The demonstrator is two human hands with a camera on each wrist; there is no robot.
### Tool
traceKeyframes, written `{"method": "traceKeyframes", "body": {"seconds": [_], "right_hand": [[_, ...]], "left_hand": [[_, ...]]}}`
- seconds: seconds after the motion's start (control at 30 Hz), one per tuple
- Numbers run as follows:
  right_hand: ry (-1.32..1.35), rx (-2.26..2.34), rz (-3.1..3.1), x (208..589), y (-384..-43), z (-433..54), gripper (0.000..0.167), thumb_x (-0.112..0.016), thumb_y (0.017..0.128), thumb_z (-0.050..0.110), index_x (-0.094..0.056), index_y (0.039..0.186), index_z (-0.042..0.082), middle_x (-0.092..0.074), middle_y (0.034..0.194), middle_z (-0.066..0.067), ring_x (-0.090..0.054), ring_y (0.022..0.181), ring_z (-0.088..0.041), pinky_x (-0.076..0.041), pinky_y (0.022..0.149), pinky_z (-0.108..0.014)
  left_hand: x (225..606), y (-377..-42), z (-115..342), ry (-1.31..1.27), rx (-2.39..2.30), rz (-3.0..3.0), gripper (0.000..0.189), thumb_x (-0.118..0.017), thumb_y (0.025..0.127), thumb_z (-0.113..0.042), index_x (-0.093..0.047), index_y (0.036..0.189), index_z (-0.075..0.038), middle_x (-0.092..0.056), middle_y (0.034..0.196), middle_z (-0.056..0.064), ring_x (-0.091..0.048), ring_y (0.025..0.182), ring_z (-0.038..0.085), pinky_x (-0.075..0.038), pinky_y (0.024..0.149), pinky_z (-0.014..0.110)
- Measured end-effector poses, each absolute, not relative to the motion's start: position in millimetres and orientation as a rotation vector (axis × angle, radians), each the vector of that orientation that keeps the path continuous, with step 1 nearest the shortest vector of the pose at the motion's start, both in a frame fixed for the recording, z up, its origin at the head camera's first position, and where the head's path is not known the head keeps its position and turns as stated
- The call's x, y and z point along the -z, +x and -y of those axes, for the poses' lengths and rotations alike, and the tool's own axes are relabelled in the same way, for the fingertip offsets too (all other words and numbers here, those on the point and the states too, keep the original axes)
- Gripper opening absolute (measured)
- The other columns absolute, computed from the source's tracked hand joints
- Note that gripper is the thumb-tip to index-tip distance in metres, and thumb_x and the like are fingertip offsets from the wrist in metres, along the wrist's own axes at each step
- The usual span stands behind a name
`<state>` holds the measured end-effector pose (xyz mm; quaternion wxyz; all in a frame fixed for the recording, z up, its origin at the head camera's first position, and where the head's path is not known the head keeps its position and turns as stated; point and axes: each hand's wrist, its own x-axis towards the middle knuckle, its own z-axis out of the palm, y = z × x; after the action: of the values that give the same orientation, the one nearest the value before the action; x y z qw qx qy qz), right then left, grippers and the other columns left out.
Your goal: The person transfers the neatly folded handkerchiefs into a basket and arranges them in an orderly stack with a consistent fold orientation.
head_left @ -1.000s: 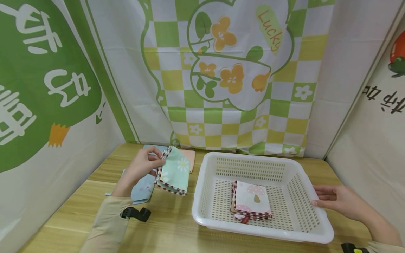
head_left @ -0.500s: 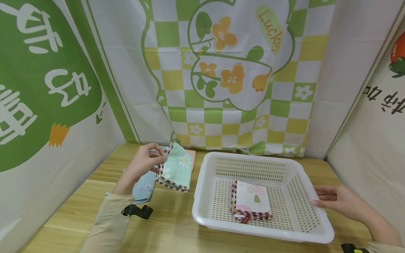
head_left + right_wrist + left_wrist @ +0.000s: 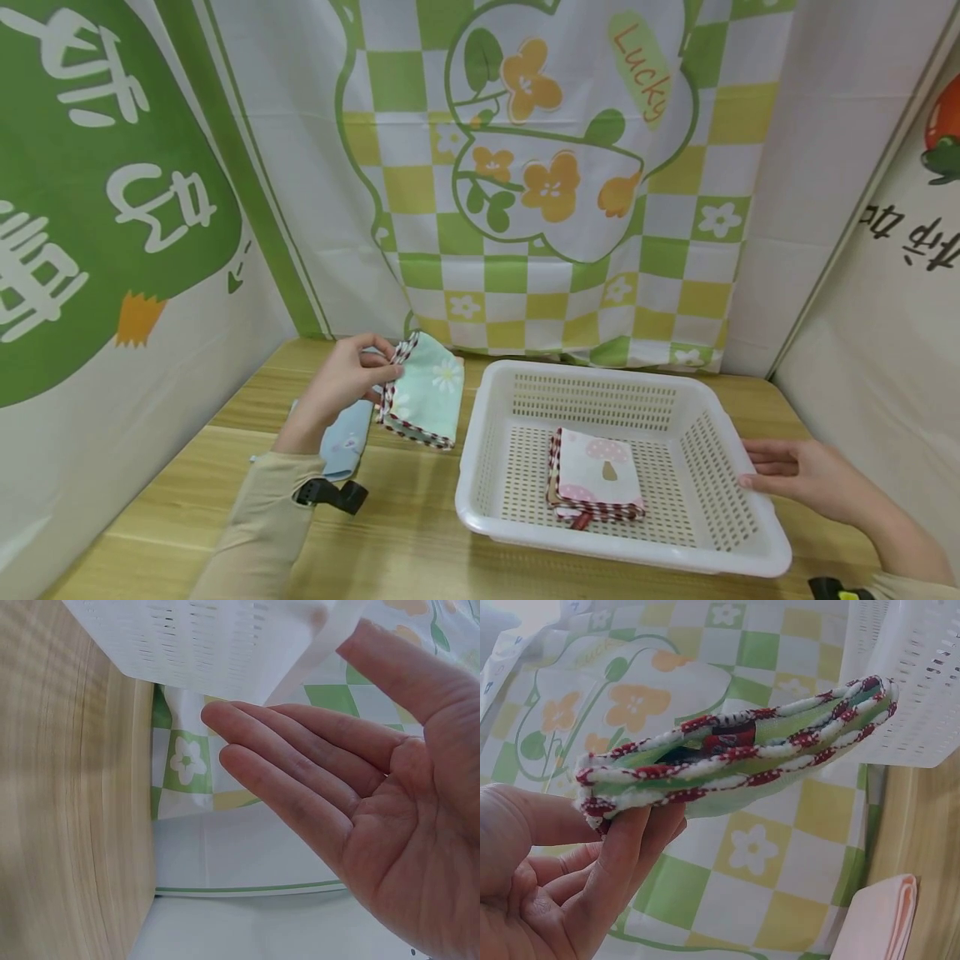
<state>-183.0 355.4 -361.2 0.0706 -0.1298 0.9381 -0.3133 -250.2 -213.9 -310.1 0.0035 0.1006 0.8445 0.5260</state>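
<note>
My left hand (image 3: 345, 379) pinches a folded mint-green towel (image 3: 431, 396) with white daisies, thumb on its near face and fingers behind. It is raised above the table, left of a white plastic basket (image 3: 600, 547). In the left wrist view, the towel's red-and-white stitched edges (image 3: 780, 754) lie in layers, with a red tag between them. A folded white towel (image 3: 600, 475) with pink mushrooms lies inside the basket. My right hand (image 3: 817, 479) is at the basket's right rim, its thumb touching the rim and its straight fingers below it in the right wrist view.
A folded light-blue towel (image 3: 348, 442) lies on the wooden table (image 3: 390, 542), partly behind my left wrist. A peach-pink folded cloth (image 3: 877, 922) lies near the back. A green-and-yellow checkered curtain (image 3: 525, 292) hangs behind the table, with printed cloth walls on both sides.
My left hand has moved slightly right and away from me with the mint-green towel, which now covers most of the peach cloth in the head view. The right hand and the basket stay put.
</note>
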Motion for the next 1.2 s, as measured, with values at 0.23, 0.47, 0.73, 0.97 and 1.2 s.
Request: {"method": "traceKeyframes", "body": {"seconds": [0.23,0.47,0.73,0.97,1.2], "right_hand": [[-0.398,0.944,-2.828,362,-184,-356,0.062,-0.067,0.088,0.031,-0.049,0.13,-0.011,-0.063,0.119,-0.023,-0.065,0.091,0.0,-0.055,0.07,-0.02],[-0.402,0.95,-2.821,362,-183,-356,0.061,-0.067,0.089,0.031,-0.05,0.13,-0.011,-0.063,0.119,-0.023,-0.065,0.091,0.0,-0.054,0.071,-0.02],[-0.403,0.948,-2.829,362,-183,-356,0.061,-0.067,0.089,0.031,-0.05,0.129,-0.011,-0.063,0.118,-0.023,-0.065,0.09,0.0,-0.054,0.07,-0.02],[-0.407,0.966,-2.819,362,-183,-356,0.061,-0.067,0.088,0.031,-0.049,0.129,-0.012,-0.062,0.119,-0.024,-0.065,0.09,0.002,-0.054,0.071,-0.02],[-0.404,0.971,-2.819,363,-184,-356,0.062,-0.067,0.088,0.031,-0.049,0.129,-0.012,-0.063,0.118,-0.025,-0.065,0.09,0.001,-0.055,0.071,-0.02]], "left_hand": [[307,-252,209,0.349,-1.648,-2.651,0.026,-0.064,0.091,-0.015,-0.051,0.106,-0.001,-0.066,0.087,0.012,-0.057,0.063,0.018,-0.054,0.054,0.034],[305,-256,203,0.375,-1.64,-2.666,0.024,-0.064,0.091,-0.014,-0.052,0.107,-0.002,-0.066,0.091,0.013,-0.061,0.068,0.02,-0.056,0.057,0.037],[302,-257,194,0.365,-1.627,-2.671,0.023,-0.064,0.091,-0.015,-0.052,0.106,-0.003,-0.066,0.092,0.013,-0.061,0.069,0.021,-0.057,0.061,0.042],[299,-259,190,0.392,-1.652,-2.654,0.021,-0.064,0.091,-0.014,-0.051,0.104,-0.003,-0.065,0.087,0.011,-0.06,0.068,0.021,-0.056,0.057,0.036],[294,-259,183,0.396,-1.646,-2.666,0.021,-0.063,0.091,-0.015,-0.051,0.104,-0.005,-0.066,0.092,0.012,-0.061,0.074,0.022,-0.056,0.059,0.037]]}}
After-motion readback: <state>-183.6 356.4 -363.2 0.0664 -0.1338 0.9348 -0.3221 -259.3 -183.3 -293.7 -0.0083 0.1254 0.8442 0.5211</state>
